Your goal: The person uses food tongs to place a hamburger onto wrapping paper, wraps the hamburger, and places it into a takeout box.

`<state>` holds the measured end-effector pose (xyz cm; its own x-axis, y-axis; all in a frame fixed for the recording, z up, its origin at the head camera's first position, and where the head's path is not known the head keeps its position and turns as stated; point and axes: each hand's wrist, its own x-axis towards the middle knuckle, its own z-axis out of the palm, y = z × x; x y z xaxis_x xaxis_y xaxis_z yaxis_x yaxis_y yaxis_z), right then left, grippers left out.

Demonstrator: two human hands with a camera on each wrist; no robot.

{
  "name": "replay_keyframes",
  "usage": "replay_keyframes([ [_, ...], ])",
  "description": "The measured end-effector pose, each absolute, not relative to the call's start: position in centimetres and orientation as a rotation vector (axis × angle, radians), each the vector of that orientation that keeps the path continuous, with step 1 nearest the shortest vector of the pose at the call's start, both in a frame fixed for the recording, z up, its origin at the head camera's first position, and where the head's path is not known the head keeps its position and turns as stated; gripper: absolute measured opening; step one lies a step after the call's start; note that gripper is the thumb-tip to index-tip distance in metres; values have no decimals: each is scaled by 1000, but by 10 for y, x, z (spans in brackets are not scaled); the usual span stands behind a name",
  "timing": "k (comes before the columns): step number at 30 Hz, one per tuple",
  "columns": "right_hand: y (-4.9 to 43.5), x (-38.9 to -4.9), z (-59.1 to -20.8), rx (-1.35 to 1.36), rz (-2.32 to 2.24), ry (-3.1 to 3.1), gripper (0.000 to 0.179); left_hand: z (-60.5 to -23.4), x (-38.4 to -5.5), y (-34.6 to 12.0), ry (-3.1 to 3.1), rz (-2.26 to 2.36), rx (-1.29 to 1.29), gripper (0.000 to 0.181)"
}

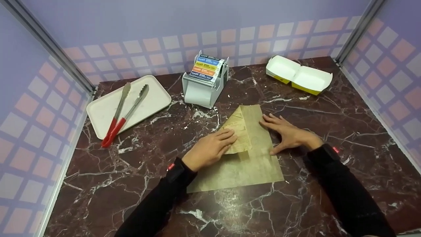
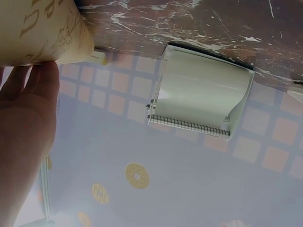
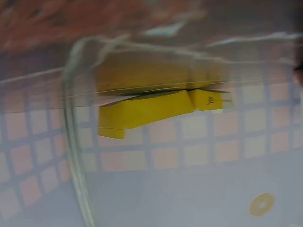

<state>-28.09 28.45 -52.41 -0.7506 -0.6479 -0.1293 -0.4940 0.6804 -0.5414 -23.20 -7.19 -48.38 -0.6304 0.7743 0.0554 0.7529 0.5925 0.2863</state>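
A sheet of tan wrapping paper [image 1: 260, 168] lies on the table with its left part folded over, showing brown print on the folded flap [image 1: 238, 126]. In the left wrist view the printed paper [image 2: 42, 33] bulges in a rounded shape; what lies under it is hidden. My left hand [image 1: 210, 148] rests with its fingers on the flap, and its thumb is hidden. Fingers and thumb spread apart, my right hand [image 1: 286, 133] is at the sheet's right edge, fingertips near the upper part and thumb lower down.
A label dispenser [image 1: 205, 80] with coloured rolls stands behind the paper. At the back left, red-handled tongs [image 1: 123, 113] lie on a white tray [image 1: 151, 102]. An unfolded yellow-and-white carton [image 1: 299, 75] sits at the back right. Tiled-pattern walls [image 1: 197, 19] enclose the dark marbled table [image 1: 115, 204].
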Motion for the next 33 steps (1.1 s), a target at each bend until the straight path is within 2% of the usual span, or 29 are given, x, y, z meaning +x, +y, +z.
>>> replay_keyframes([
  [10, 269, -277, -538, -948, -805, 2874, 92, -486, -231, -72, 2725, 470, 1305, 45],
  [19, 272, -274, -517, -1010, -1386, 2237, 62, -485, -231, -73, 2722, 475, 1316, 45],
  [24, 279, -273, -504, -1134, -1358, 1804, 63, -485, -231, -73, 2712, 478, 1300, 46],
  [29, 282, -268, -488, -1235, -1309, 1649, 68, -485, -232, -73, 2715, 468, 1302, 46],
  [33, 273, -263, -479, -1263, -1264, 1854, 49, -486, -232, -74, 2736, 507, 1313, 44],
])
